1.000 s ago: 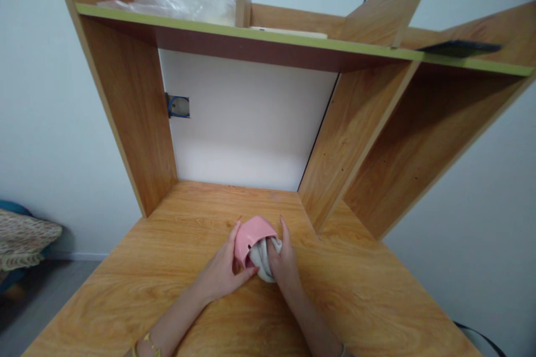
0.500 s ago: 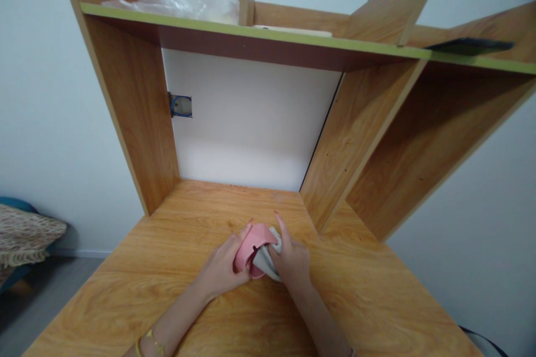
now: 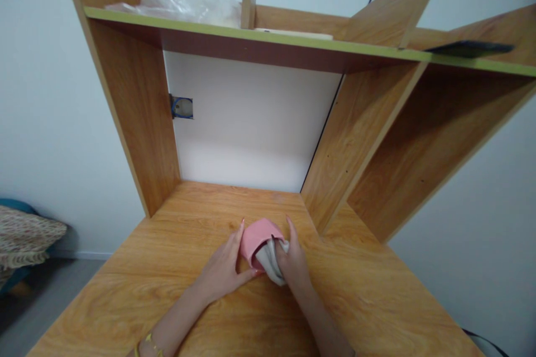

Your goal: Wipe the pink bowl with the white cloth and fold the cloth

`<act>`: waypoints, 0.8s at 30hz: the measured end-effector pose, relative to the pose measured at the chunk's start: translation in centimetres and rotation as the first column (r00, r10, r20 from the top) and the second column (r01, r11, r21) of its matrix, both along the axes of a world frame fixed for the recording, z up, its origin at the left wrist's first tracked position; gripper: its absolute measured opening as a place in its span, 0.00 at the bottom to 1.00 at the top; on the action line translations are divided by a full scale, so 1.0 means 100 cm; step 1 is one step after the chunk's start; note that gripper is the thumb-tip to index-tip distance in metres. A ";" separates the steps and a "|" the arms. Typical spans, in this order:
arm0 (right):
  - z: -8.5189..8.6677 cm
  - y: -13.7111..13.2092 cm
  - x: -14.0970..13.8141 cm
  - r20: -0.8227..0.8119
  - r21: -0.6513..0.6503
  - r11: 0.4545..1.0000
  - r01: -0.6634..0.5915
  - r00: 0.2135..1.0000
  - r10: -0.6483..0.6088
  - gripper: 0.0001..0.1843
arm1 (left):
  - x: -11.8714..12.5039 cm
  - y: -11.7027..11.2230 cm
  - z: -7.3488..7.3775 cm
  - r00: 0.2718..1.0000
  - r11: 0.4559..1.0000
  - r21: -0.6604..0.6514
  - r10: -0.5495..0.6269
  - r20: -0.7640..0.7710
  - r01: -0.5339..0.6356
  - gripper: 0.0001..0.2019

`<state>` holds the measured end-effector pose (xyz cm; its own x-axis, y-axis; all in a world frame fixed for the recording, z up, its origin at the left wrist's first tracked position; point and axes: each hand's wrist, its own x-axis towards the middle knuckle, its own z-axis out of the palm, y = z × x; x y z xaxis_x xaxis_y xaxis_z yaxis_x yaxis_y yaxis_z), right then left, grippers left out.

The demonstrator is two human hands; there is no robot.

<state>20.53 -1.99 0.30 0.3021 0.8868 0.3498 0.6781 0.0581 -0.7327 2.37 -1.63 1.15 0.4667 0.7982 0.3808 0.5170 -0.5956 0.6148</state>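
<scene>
A small pink and grey-white bundle of cloth [image 3: 263, 245], perhaps rolled socks, rests on the wooden desk [image 3: 176, 268] near its middle. My left hand [image 3: 224, 268] cups the pink part from the left, thumb under it and fingers curled round. My right hand [image 3: 295, 265] grips the pale grey part from the right, fingers pressed into the fabric. Both hands sit low on the desk surface, close together.
A wooden hutch rises behind, with a green-edged shelf [image 3: 251, 36] holding a crumpled clear plastic bag [image 3: 188, 0] and a dark flat object [image 3: 469, 47] at the right. A wall socket hole [image 3: 182, 107] shows in the white back panel. Patterned fabric [image 3: 25, 237] lies at far left.
The bundle has been turned and reshaped between my hands; the pink part now sits fuller on top and the hands have shifted slightly to the right.
</scene>
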 end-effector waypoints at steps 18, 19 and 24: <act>0.010 -0.005 0.002 0.405 -0.003 1.000 -0.014 0.914 0.014 0.35 | -0.003 -0.003 -0.001 1.000 0.999 0.051 0.006 -0.022 -0.005 0.33; 0.008 -0.005 0.001 0.386 -0.017 1.000 -0.005 0.923 0.011 0.35 | -0.003 -0.002 0.000 1.000 0.998 0.060 -0.001 -0.021 0.002 0.32; 0.001 -0.002 0.000 0.121 -0.070 0.997 -0.028 0.992 0.037 0.35 | -0.001 0.001 0.004 0.999 0.999 0.027 0.036 0.017 -0.037 0.35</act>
<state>20.49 -2.20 0.45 0.2316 0.9183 0.3210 0.7612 0.0344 -0.6476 2.24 -1.55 1.55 0.4310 0.8040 0.4097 0.5287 -0.5929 0.6074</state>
